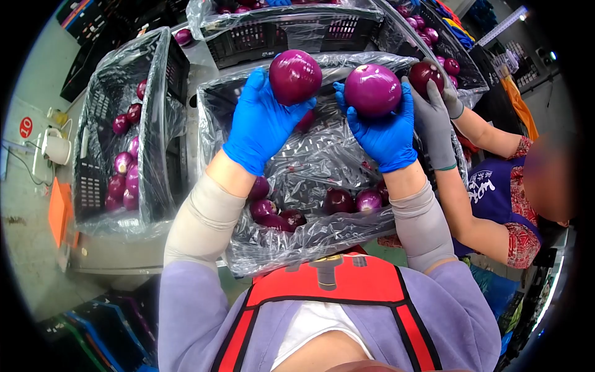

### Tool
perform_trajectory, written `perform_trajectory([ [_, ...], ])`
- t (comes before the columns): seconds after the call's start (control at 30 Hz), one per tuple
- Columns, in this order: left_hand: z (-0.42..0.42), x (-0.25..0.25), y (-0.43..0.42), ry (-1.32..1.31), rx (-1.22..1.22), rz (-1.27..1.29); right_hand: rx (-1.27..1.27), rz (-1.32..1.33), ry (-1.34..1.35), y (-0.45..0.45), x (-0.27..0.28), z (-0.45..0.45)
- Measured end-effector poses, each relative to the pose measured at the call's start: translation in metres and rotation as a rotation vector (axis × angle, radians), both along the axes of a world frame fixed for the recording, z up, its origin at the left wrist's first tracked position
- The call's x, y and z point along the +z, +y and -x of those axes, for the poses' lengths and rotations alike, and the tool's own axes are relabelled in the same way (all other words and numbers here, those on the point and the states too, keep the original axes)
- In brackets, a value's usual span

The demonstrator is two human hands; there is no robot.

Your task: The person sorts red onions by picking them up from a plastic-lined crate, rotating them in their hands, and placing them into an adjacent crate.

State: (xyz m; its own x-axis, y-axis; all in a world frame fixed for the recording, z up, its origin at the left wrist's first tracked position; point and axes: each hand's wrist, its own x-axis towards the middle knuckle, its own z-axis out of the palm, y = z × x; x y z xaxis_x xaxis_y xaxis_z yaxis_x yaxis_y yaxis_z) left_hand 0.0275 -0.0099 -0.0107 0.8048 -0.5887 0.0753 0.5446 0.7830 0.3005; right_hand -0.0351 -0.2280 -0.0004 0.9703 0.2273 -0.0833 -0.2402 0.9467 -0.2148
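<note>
My left hand (pixel 263 121), in a blue glove, is closed around a large red onion (pixel 295 77). In my right hand (pixel 384 133), also blue-gloved, rests another red onion (pixel 373 90), shiny and lighter purple, with the fingers curled around it. Both onions are held up above a black crate lined with clear plastic (pixel 304 245). Inside that crate several red onions (pixel 339 201) lie along the near side, and one more is partly hidden behind my left hand.
At the right, a co-worker's grey-gloved hands (pixel 434 121) hold a dark red onion (pixel 426 77). A lined crate with onions (pixel 145 186) stands at the left, another crate (pixel 279 40) behind. More onions (pixel 427 34) lie in a crate at the upper right.
</note>
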Motion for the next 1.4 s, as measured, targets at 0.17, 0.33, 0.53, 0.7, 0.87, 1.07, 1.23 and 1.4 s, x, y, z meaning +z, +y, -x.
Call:
perform_trajectory([
  [0.17, 0.005, 0.006, -0.003, -0.095, 0.047, -0.127, 0.016, -0.019, -0.012, 0.001, 0.0, 0.0],
  [0.33, 0.005, 0.004, -0.005, -0.18, 0.1, -0.152, 0.033, -0.026, -0.011, 0.001, 0.0, -0.001],
  [0.53, 0.008, 0.008, -0.005, -0.164, 0.055, -0.209, 0.111, -0.069, -0.064, 0.001, -0.001, 0.001],
  [0.7, 0.008, 0.007, -0.002, -0.053, 0.023, -0.306, 0.091, -0.063, -0.048, 0.005, 0.001, 0.003],
  [0.87, 0.005, 0.003, 0.0, -0.028, -0.001, -0.244, 0.107, -0.066, -0.039, 0.004, 0.001, 0.002],
  [1.07, 0.002, 0.002, 0.0, -0.014, -0.034, -0.188, 0.074, -0.058, -0.036, 0.002, -0.002, 0.001],
  [1.23, 0.002, 0.003, 0.001, 0.012, -0.098, -0.139, 0.093, -0.075, -0.037, 0.003, 0.001, 0.002],
  [1.4, -0.008, -0.011, 0.004, -0.055, -0.209, -0.038, 0.079, -0.058, -0.048, 0.002, -0.002, 0.001],
])
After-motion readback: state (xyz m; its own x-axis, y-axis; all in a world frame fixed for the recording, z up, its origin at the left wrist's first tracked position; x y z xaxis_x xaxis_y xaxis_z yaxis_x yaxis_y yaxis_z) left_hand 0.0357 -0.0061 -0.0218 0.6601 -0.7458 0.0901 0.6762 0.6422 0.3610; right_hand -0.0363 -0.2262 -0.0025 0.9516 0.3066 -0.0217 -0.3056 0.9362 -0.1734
